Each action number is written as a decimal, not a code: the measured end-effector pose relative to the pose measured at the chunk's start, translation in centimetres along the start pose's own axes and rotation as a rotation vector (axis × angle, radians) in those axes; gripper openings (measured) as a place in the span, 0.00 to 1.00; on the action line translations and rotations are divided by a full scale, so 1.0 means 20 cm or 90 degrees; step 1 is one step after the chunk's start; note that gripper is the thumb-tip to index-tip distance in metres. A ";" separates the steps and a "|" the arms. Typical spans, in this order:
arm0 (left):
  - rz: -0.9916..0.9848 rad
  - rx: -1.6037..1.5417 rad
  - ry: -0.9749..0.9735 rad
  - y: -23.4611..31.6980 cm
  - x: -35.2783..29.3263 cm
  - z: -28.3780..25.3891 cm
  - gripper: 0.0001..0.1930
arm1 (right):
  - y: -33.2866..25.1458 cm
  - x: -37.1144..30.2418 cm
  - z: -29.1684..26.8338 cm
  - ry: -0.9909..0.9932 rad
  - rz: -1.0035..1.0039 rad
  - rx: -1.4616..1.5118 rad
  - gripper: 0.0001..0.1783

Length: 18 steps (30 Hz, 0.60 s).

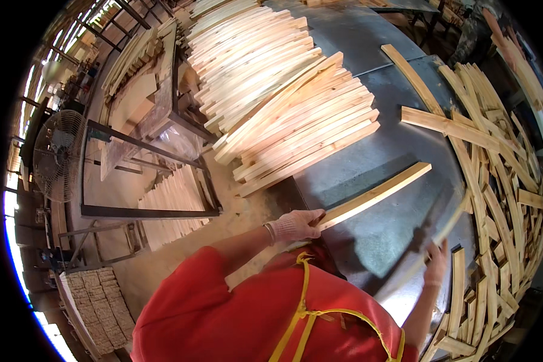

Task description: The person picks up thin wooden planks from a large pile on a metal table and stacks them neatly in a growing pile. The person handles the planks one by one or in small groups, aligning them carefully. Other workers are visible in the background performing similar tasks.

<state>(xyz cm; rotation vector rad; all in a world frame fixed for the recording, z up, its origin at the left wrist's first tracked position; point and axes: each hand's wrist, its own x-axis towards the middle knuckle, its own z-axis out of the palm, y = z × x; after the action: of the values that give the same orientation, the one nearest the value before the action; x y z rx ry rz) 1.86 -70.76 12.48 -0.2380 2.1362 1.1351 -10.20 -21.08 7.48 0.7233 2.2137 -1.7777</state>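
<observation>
My left hand [297, 226], in a pale knit glove, is closed around the near end of a wooden strip [377, 196]. That strip reaches out to the right, just over the dark metal table [368, 232]. At the table's right side my right hand [436, 264] is closed on a second, thin wooden strip [451, 224], which is smeared by motion. Beyond my left hand, many wooden strips [301, 136] lie side by side in a long row, with one or two lying across the others.
A jumbled heap of wooden strips [492, 199] covers the right side, some jutting over the table. On the left stand a dark metal frame [151, 213], a large fan [60, 154] and a stack of rough blocks [99, 308]. Another person [472, 33] is at the far right.
</observation>
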 end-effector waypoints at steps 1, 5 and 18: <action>0.002 -0.055 -0.027 -0.03 -0.02 -0.03 0.38 | -0.07 0.00 0.22 -0.121 -0.005 0.076 0.32; 0.017 0.012 0.036 -0.12 -0.11 -0.12 0.30 | -0.22 -0.08 1.10 -0.203 0.073 -0.002 0.25; 0.079 0.603 0.444 -0.35 0.14 -0.31 0.45 | -0.41 -0.03 0.87 -0.286 -0.188 -0.319 0.37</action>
<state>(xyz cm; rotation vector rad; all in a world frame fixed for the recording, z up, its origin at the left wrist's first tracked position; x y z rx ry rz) 0.03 -79.48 8.37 -0.0514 3.0735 -0.0430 -16.11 -39.05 10.45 -0.1025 2.3615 -1.2290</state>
